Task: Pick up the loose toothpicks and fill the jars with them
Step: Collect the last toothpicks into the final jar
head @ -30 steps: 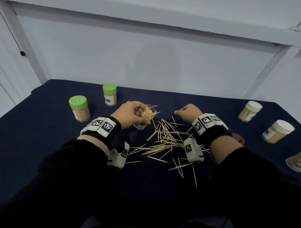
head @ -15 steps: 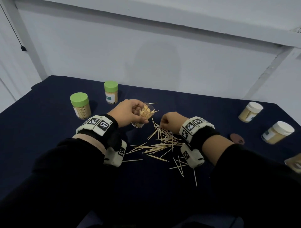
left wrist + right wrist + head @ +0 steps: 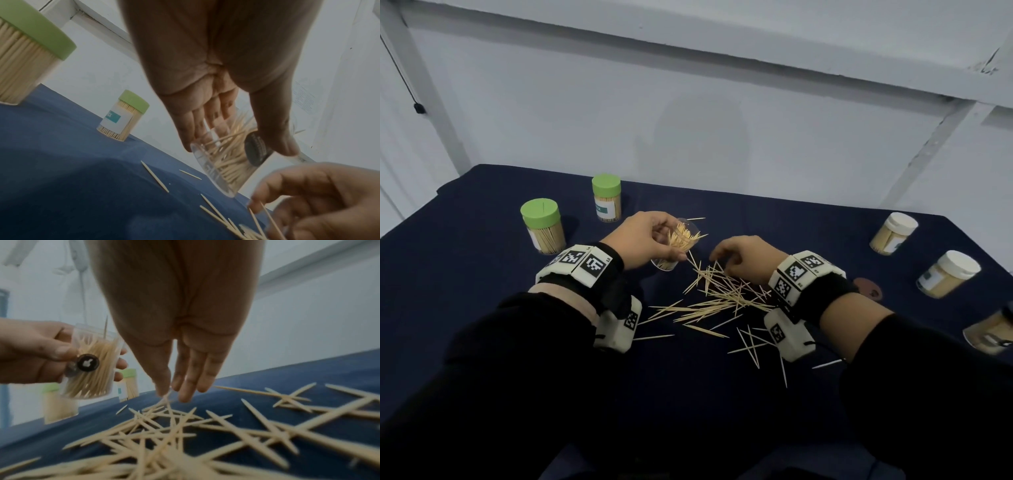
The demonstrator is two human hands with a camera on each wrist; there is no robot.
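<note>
holding a tilted clear plastic jar [image 3: 677,244] half full, the left hand [image 3: 645,240] waits beside the loose wooden toothpicks [image 3: 722,298] on the dark blue tabletop [image 3: 482,257]. left wrist view: fingers [image 3: 197,125] wrap the jar. right wrist view: the right hand [image 3: 180,363] pinches at toothpicks with its fingertips; better gather several aligned.

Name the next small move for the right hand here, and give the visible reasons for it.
Probably close the right hand on a few toothpicks from the loose pile and lift them to the open jar. Its fingers already reach the pile's near edge, and the left hand holds the part-filled jar tilted beside it.
</note>
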